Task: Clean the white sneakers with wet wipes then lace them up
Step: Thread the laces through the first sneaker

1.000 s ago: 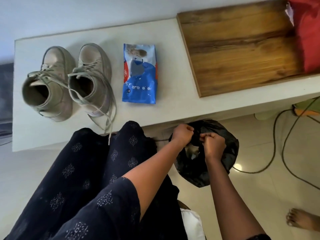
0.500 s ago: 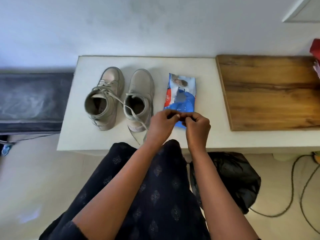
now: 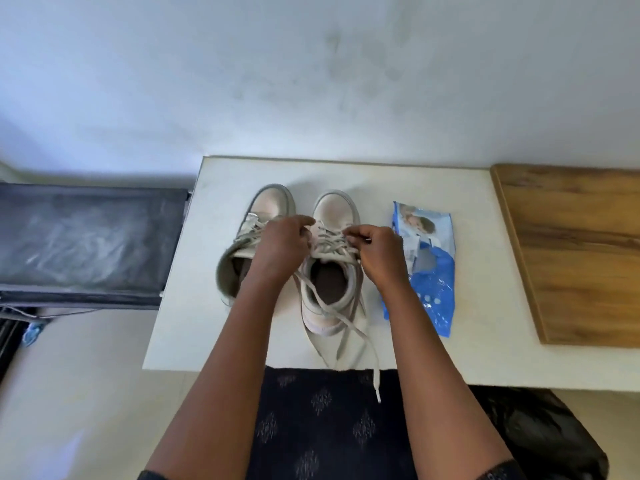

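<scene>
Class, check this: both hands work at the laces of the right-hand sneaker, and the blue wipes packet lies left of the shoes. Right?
No: the head view shows the blue wipes packet right of the shoes, not left. The left hand and right hand work at the laces of the right-hand sneaker.

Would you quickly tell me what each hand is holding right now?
Left hand: curled on the laces of the right-side sneaker.
Right hand: pinching those laces.

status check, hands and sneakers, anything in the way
Left hand and right hand grip laces of the sneaker beside the wipes pack. Lace ends trail over the table edge. Other sneaker partly behind left hand.
</scene>
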A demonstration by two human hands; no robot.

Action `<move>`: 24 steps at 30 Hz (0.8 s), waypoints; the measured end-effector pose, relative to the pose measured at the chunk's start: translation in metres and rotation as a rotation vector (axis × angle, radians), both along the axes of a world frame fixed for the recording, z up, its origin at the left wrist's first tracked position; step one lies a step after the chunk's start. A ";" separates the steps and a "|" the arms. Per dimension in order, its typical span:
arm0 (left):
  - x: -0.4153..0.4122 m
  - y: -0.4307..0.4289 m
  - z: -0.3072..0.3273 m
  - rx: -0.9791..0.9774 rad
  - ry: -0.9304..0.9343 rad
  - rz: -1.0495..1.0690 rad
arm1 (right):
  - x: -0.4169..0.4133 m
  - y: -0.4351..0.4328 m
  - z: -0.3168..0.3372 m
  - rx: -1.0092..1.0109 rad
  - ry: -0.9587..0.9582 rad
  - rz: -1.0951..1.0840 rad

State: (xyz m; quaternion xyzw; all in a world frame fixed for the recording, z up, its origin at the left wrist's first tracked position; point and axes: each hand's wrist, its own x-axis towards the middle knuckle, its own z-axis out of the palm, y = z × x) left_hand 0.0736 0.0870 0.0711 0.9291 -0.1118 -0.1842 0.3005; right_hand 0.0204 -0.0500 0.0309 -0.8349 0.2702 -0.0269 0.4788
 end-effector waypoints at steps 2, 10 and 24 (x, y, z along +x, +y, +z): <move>0.004 -0.002 -0.003 0.034 -0.003 -0.023 | 0.009 -0.004 -0.002 0.007 0.040 0.012; 0.000 -0.008 -0.018 -0.018 -0.048 0.065 | 0.014 -0.009 0.000 0.023 0.004 0.066; -0.006 -0.012 -0.018 0.026 -0.062 0.104 | 0.018 0.000 -0.001 -0.174 0.003 0.210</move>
